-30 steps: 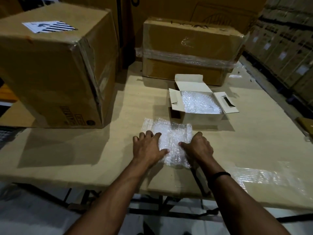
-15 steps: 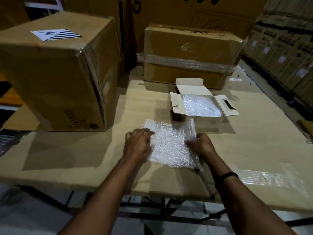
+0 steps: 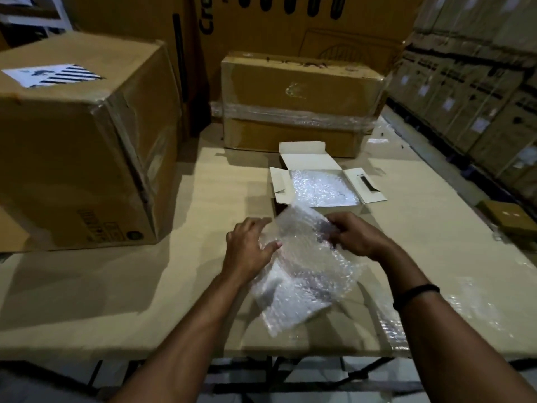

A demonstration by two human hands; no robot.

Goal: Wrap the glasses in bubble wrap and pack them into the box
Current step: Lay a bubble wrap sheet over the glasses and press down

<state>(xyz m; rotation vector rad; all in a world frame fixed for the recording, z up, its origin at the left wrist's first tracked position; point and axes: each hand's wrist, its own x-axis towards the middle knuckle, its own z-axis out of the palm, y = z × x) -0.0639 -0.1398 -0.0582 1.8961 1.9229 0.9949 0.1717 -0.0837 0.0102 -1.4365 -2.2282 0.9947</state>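
A sheet of bubble wrap [image 3: 302,274] is lifted off the cardboard-covered table [image 3: 145,286], tilted, its lower end hanging toward me. My left hand [image 3: 247,251] grips its left edge and my right hand [image 3: 354,237] pinches its upper right edge. Something dark shows faintly through the wrap near my right hand; I cannot tell what it is. Just behind my hands stands the small white box [image 3: 369,187], its flaps open, with bubble wrap [image 3: 319,187] filling its inside. No bare glass is in sight.
A large brown carton [image 3: 81,146] stands at the left of the table. A taped carton [image 3: 299,103] sits behind the white box. Stacked cartons [image 3: 479,97] line the right side. A strip of clear film [image 3: 470,306] lies at the table's right front.
The bubble wrap lay flat under both palms a second ago. Both hands have since gripped its edges and raised it off the table, tilted toward the white box.
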